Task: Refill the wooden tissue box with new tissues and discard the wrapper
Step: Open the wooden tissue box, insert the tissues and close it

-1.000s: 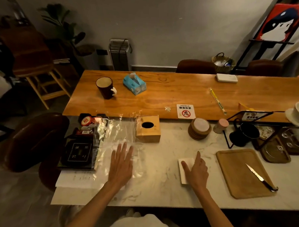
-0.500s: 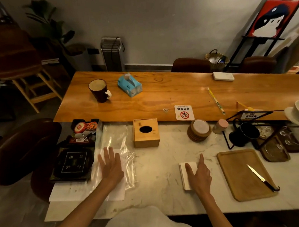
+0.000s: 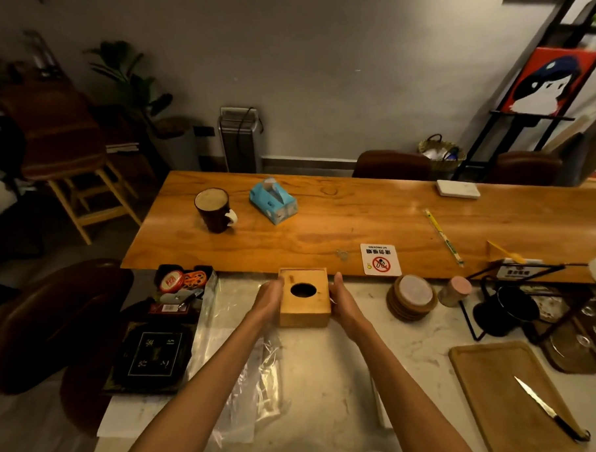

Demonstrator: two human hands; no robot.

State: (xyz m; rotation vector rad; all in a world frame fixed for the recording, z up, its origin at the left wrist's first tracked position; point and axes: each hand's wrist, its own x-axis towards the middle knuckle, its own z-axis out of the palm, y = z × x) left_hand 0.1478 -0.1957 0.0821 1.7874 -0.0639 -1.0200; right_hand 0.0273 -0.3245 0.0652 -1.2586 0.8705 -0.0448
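Note:
The wooden tissue box (image 3: 305,299), with an oval hole in its top, stands on the white marble counter near the wooden bar top. My left hand (image 3: 269,301) holds its left side and my right hand (image 3: 343,301) holds its right side. A clear plastic wrapper (image 3: 249,377) lies flat on the counter under my left forearm. A thin edge of the white tissue stack (image 3: 382,412) shows beside my right forearm, mostly hidden. A blue tissue pack (image 3: 273,201) lies on the wooden bar top farther back.
A dark mug (image 3: 213,210) stands on the bar top. Stacked coasters (image 3: 412,301) and a small pink-lidded jar (image 3: 455,290) sit right of the box. A wooden board (image 3: 507,399) carries a knife (image 3: 548,409). Black trays (image 3: 154,353) lie at the left; a wicker basket (image 3: 441,153) stands by the wall.
Both hands left the wrapper and the tissue stack, reached forward and took hold of the wooden box on either side. The view tilted up.

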